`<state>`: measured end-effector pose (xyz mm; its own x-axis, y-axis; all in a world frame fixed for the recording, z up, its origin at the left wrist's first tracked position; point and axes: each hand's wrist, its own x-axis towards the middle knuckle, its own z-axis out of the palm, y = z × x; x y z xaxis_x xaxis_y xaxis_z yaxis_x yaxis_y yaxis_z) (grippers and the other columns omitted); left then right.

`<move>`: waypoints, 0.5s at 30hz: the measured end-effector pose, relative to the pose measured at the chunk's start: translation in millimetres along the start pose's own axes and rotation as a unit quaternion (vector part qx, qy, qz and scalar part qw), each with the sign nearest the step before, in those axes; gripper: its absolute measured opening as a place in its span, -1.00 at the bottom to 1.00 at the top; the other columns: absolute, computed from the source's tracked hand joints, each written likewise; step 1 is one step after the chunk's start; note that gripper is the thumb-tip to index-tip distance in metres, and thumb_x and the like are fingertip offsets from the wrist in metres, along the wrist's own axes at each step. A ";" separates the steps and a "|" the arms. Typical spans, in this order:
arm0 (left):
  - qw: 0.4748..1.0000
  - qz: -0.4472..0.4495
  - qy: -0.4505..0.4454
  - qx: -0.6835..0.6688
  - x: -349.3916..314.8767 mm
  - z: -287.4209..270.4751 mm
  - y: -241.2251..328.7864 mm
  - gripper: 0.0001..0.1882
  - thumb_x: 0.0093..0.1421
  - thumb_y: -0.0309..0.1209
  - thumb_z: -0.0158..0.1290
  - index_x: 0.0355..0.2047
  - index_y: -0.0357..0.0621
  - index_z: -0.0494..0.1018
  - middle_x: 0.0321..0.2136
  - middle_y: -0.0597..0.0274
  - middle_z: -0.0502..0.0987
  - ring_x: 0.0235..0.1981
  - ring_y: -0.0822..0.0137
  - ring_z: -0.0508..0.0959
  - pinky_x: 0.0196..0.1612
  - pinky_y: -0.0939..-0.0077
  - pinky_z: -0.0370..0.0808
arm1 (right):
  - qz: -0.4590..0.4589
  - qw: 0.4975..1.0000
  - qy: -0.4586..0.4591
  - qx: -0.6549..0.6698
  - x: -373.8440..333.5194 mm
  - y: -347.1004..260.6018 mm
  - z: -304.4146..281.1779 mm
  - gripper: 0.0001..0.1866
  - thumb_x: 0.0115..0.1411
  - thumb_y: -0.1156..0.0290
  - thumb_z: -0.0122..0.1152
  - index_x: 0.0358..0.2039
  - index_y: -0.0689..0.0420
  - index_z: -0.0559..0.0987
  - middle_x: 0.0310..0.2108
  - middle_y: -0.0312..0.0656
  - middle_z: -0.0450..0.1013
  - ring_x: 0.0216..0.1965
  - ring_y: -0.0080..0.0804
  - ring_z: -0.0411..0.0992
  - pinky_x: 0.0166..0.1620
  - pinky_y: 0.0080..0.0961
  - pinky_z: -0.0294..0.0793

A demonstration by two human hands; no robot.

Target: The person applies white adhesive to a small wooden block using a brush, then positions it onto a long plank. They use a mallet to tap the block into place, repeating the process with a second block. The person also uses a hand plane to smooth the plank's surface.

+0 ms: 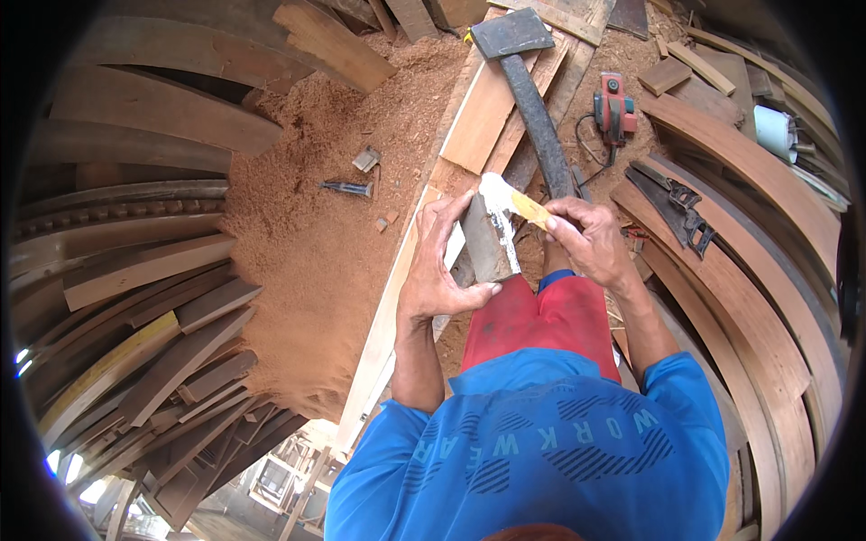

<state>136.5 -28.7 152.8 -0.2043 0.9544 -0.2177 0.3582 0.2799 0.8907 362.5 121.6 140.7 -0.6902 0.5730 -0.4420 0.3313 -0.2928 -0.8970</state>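
My left hand point(431, 261) grips a grey-brown wooden block point(488, 243) between thumb and fingers, holding it tilted above my lap. White paste point(505, 236) coats the edge of the block on its right side. In my right hand point(591, 239), pinched between thumb and fingers, is a short yellow spreader point(530, 210). Its far end is covered in a thick white blob point(494, 187) and touches the top of the block; whether it is a brush or a flat stick is hidden by the paste.
An axe point(532, 99) lies across long planks point(483, 113) ahead of me. To the right are a red power planer point(614, 117) with a cord and a hand saw point(672, 203) on boards. Sawdust point(307, 298) covers the left floor, with a chisel-like tool point(347, 188). Stacked lumber point(162, 279) lines the left.
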 end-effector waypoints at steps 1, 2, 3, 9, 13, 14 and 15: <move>1.000 0.001 0.002 0.005 -0.2 0.1 -0.5 0.21 -0.37 -0.01 0.39 0.35 -0.25 0.28 0.08 0.05 0.38 0.14 0.14 0.36 0.24 0.20 0.28 | -0.001 1.000 -0.007 -0.010 -4.5 2.6 -1.8 -0.76 0.32 0.41 0.18 -0.16 0.33 0.64 -0.37 -0.19 0.57 -0.35 -0.55 0.51 -0.24 -0.50 0.50; 1.000 -0.006 0.008 -0.008 -0.1 0.6 -0.5 0.21 -0.37 -0.02 0.39 0.35 -0.25 0.27 0.09 0.04 0.38 0.14 0.13 0.36 0.24 0.20 0.28 | -0.001 1.000 -0.013 -0.021 -10.1 4.1 -2.8 -0.76 0.32 0.41 0.18 -0.16 0.33 0.65 -0.37 -0.19 0.57 -0.35 -0.55 0.51 -0.25 -0.51 0.49; 1.000 -0.012 0.014 -0.021 0.6 1.1 -0.6 0.21 -0.37 -0.02 0.39 0.35 -0.25 0.27 0.09 0.04 0.38 0.15 0.13 0.36 0.24 0.19 0.28 | 0.013 0.999 -0.028 -0.011 -15.2 1.7 -3.4 -0.76 0.31 0.41 0.19 -0.16 0.32 0.65 -0.37 -0.19 0.57 -0.35 -0.55 0.50 -0.25 -0.51 0.49; 0.999 -0.030 0.018 -0.015 -5.3 1.1 -5.6 0.20 -0.38 -0.18 0.40 0.37 -0.19 0.23 0.12 -0.05 0.35 0.19 0.00 0.35 0.30 0.11 0.32 | 0.039 0.991 -0.124 0.019 -35.8 -6.6 -19.2 -0.77 0.27 0.44 0.20 -0.15 0.31 0.65 -0.38 -0.19 0.56 -0.35 -0.56 0.49 -0.29 -0.54 0.47; 0.999 -0.022 0.021 -0.012 -6.7 1.0 -5.9 0.19 -0.38 -0.17 0.41 0.36 -0.20 0.24 0.12 -0.06 0.35 0.19 0.00 0.35 0.30 0.11 0.32 | 0.097 0.989 -0.104 0.024 -31.8 -12.0 -14.3 -0.77 0.30 0.41 0.19 -0.16 0.31 0.65 -0.39 -0.23 0.57 -0.36 -0.60 0.50 -0.27 -0.57 0.50; 1.000 -0.014 0.017 -0.014 -6.1 1.4 -4.7 0.19 -0.38 -0.16 0.41 0.36 -0.21 0.24 0.12 -0.06 0.35 0.19 0.00 0.35 0.30 0.11 0.32 | 0.090 0.992 -0.089 0.017 -26.4 -12.0 -11.2 -0.77 0.31 0.41 0.19 -0.17 0.31 0.65 -0.39 -0.24 0.57 -0.36 -0.60 0.51 -0.27 -0.56 0.50; 1.000 -0.006 0.013 -0.016 -5.2 2.0 -2.3 0.19 -0.38 -0.15 0.41 0.36 -0.21 0.24 0.12 -0.06 0.35 0.19 0.01 0.35 0.29 0.11 0.32 | 0.082 0.994 -0.074 0.010 -20.7 -12.1 -7.8 -0.77 0.31 0.40 0.20 -0.17 0.31 0.65 -0.39 -0.24 0.56 -0.36 -0.60 0.51 -0.27 -0.56 0.50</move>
<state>138.5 -34.1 151.0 -0.2325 0.9479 -0.2179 0.3270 0.2872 0.9003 377.8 119.3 160.6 -0.7159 0.3979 -0.5737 0.4352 -0.3883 -0.8123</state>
